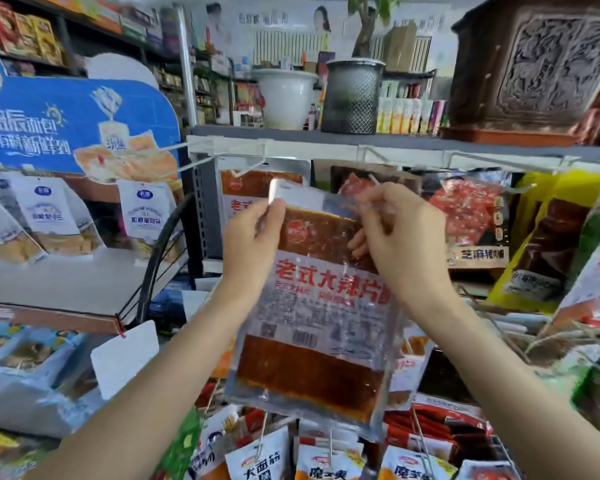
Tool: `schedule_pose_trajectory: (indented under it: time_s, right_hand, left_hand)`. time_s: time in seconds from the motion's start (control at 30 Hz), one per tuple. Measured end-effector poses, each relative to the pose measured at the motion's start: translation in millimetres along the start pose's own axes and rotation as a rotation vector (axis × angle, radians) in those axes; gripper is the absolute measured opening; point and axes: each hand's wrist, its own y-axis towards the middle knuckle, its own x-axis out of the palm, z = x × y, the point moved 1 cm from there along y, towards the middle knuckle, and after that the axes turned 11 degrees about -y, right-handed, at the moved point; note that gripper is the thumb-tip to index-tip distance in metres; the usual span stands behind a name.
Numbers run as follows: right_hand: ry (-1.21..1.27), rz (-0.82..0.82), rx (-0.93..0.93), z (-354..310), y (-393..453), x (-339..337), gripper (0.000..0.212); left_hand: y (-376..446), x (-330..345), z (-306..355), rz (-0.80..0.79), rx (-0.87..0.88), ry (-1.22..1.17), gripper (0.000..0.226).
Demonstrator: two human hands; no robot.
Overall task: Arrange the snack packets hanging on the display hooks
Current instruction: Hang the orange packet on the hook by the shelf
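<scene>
A clear snack packet [321,306] with red lettering and dark orange spicy sheets hangs in front of me, held up by both hands. My left hand [253,244] grips its upper left edge. My right hand [399,237] pinches its top right corner, close to a wire hook [374,181]. Behind it a matching packet [253,192] hangs on a hook [253,161] under the shelf rail. A red snack packet [465,209] and a yellow packet [548,237] hang to the right. Whether the held packet sits on a hook is hidden by my fingers.
A blue bread display stand [77,126] with white bags stands at left. Pots and a carved brown planter [534,64] sit on the shelf [326,138] above. More packets [329,459] hang on lower hooks below. A blank price tag [125,358] juts out at lower left.
</scene>
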Motion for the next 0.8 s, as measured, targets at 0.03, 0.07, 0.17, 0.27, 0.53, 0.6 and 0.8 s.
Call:
schedule_pose_trajectory:
  time_s: [0.03,0.07,0.17,0.27,0.53,0.6,0.8]
  right_hand:
    - [0.003,-0.018,-0.023,-7.2,1.6,7.8,0.015]
    - [0.017,-0.048,-0.035,-14.4,4.3,17.0,0.015]
    - [0.069,-0.160,-0.033,-34.7,17.2,50.0,0.014]
    - [0.082,-0.182,-0.031,-48.9,37.8,81.7,0.014]
    - [0.041,-0.080,-0.096,-66.4,70.5,117.2,0.015]
    - [0.040,-0.099,-0.081,-61.5,67.2,121.2,0.015]
    - [0.056,-0.144,0.102,-43.3,68.4,127.1,0.016]
  left_hand:
    - [0.5,-9.4,-1.8,0.027,-0.056,-0.064,0.040]
    - [2.3,-20.9,-7.2,0.060,-0.104,-0.134,0.040]
    - [11.4,-57.5,-26.2,0.157,-0.185,-0.228,0.041]
    - [27.5,-84.4,-35.3,0.222,-0.176,-0.178,0.049]
    - [70.1,-107.6,-35.9,0.272,0.049,0.180,0.044]
    - [65.5,-104.0,-34.9,0.300,0.119,0.321,0.027]
    - [47.3,-87.7,-52.7,0.196,0.147,0.389,0.035]
